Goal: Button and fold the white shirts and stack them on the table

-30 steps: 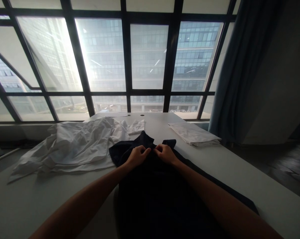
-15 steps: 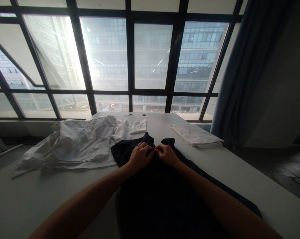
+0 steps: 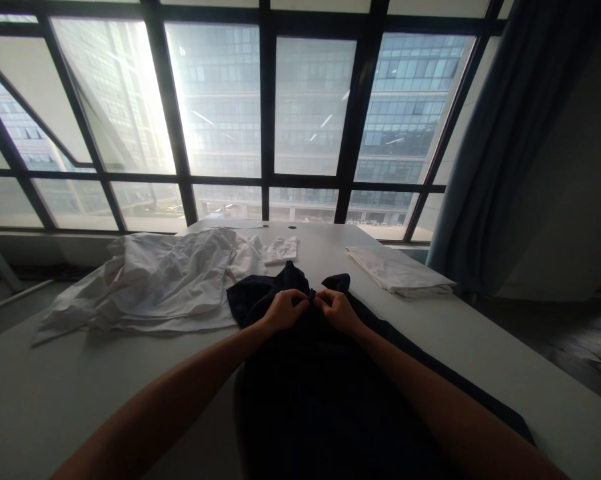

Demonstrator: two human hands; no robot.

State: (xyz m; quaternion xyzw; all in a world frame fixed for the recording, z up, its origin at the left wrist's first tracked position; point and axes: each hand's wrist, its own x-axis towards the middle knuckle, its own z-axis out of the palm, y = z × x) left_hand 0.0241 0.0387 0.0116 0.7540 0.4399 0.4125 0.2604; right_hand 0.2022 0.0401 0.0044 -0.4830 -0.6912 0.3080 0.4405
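A dark navy shirt point(image 3: 330, 400) lies spread on the white table, its upper end away from me and a long part stretching towards the lower right. Two raised, collar-like folds stand up just beyond my fingers. My left hand point(image 3: 286, 310) pinches the cloth near the upper middle, thumb against fingers. Close beside it, my right hand point(image 3: 337, 311) pinches the facing edge, and only a narrow gap separates the fingertips. A small dark bit of cloth shows between them; too little light falls there to make out any fastening.
A crumpled white garment point(image 3: 175, 280) spreads over the left of the white table point(image 3: 180, 387). On the right lies a folded white cloth point(image 3: 400, 270). Beyond the table's far edge are large windows, with a blue curtain point(image 3: 470, 180) to the right.
The view has shifted slightly. My fingertips stay at the same part of the shirt, with the left fingers drawn into a tighter pinch and the cloth edge raised a little between the hands.
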